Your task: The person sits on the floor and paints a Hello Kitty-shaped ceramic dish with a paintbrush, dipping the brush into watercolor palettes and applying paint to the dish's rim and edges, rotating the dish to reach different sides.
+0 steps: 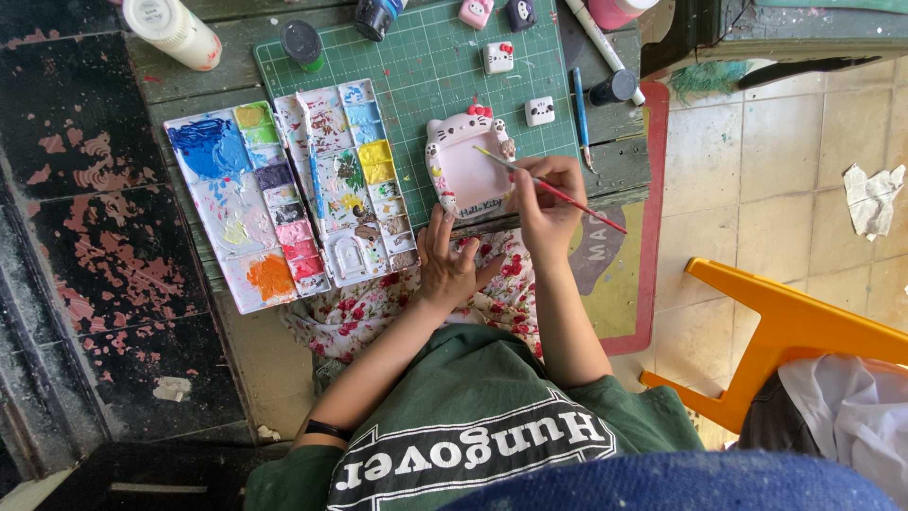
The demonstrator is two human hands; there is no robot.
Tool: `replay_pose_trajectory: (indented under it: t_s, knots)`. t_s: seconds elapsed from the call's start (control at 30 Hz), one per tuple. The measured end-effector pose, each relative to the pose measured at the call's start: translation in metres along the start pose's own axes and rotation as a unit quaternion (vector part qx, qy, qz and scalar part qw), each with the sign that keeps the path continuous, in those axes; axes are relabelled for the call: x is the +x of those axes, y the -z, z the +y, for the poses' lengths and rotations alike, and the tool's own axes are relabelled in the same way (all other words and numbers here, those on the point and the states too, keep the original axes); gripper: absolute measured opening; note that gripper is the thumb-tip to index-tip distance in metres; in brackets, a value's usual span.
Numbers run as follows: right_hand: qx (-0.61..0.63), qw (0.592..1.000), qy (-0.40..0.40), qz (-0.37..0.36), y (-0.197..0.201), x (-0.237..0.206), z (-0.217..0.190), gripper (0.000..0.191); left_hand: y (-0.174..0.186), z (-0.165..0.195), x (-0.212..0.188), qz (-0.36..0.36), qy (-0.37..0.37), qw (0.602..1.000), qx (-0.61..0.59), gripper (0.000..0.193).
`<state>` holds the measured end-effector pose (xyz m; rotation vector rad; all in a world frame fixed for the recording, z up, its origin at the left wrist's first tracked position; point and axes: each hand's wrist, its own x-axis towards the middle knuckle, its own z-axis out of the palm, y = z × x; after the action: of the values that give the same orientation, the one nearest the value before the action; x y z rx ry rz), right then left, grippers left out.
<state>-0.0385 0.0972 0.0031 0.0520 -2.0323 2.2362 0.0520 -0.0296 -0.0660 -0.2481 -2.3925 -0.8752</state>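
Note:
A pink cat-shaped ceramic frame (466, 170) with a red bow lies at the near edge of a green cutting mat (426, 66). My right hand (547, 194) grips a thin red-handled paintbrush (558, 192), whose tip rests on the frame's right side. My left hand (445, 262) steadies the frame's lower left corner with its fingertips. Both forearms reach up from my green shirt over a floral cloth (492, 293) on my lap.
A two-part paint palette (284, 194) with a blue brush on it lies left of the frame. Small painted cat figures (498, 58), paint bottles (175, 31) and a blue pencil (580, 104) sit on the wooden table. An orange chair (785, 331) stands at right.

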Motion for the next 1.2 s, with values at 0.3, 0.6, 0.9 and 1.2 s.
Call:
replay_pose_trajectory:
  t_s: [0.3,0.6,0.9,1.2]
  knots:
    - [0.045,0.992,0.016,0.120,0.066,0.005,-0.006,0.007,0.063,0.026,0.035,0.039,0.057,0.973,-0.221,0.075]
    - [0.041,0.998,-0.020,0.038,0.058,-0.012,0.008,0.006,0.130,-0.018,0.047,-0.048,0.127,0.991,0.021,0.032]
    - [0.071,0.996,-0.009,0.052,0.027,-0.008,0.021,0.001,0.127,-0.026,0.100,-0.178,0.050,0.982,0.049,0.097]
    - [0.251,0.956,-0.071,0.132,0.033,-0.046,0.004,0.009,0.108,-0.050,0.193,-0.402,-0.058,0.914,-0.003,0.134]
